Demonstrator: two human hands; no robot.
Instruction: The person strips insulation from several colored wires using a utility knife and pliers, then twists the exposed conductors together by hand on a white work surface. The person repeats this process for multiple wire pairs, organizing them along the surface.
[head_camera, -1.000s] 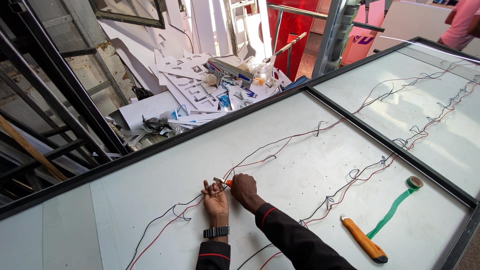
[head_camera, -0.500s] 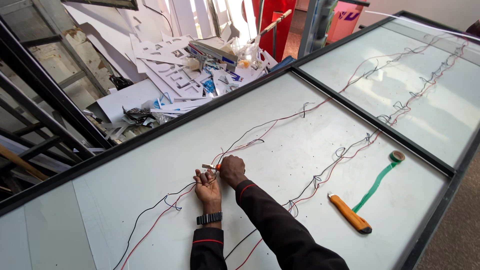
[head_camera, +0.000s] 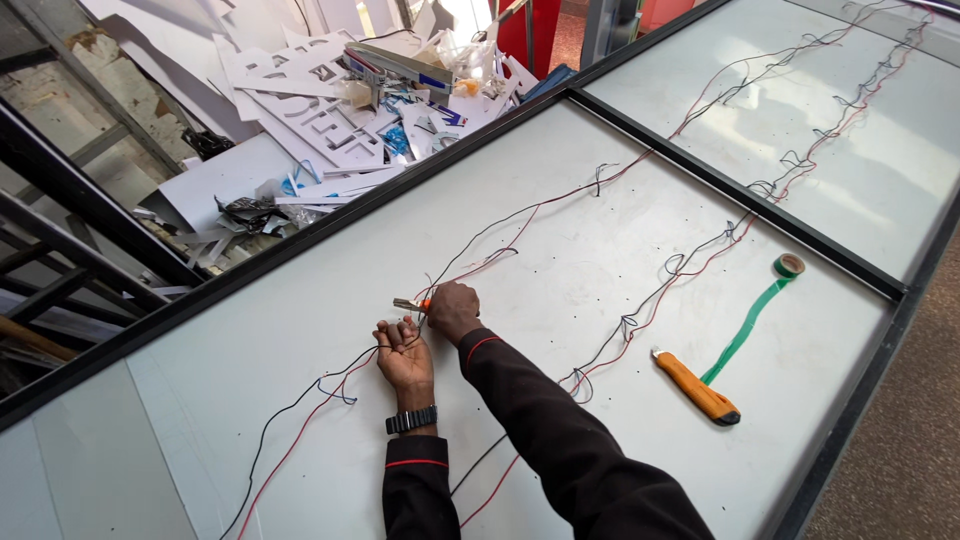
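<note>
White panel (head_camera: 620, 240) with a dark frame fills my view, and a heap of cut white sheet scraps (head_camera: 300, 120) lies beyond its far edge. Red and black wires (head_camera: 480, 262) run across the panel in a long diagonal, from lower left near me to upper right, with a second run (head_camera: 660, 290) roughly parallel to it. My left hand (head_camera: 403, 352) rests on the panel, palm up, fingers loosely curled around the wire where it passes. My right hand (head_camera: 452, 308) is closed around the orange grip of a small plier-like tool (head_camera: 410, 304), whose metal tip points left, just above the left fingers; I cannot tell whether the tip is biting the wire. I judge the wire thin, light and limp: it will sag and kink, so it is best pinched close to the working spot, with little pull. An orange knife (head_camera: 697, 387) lies well to the right, long axis running down to the right, beside a strip of green tape (head_camera: 745, 325) trailing from its roll.
</note>
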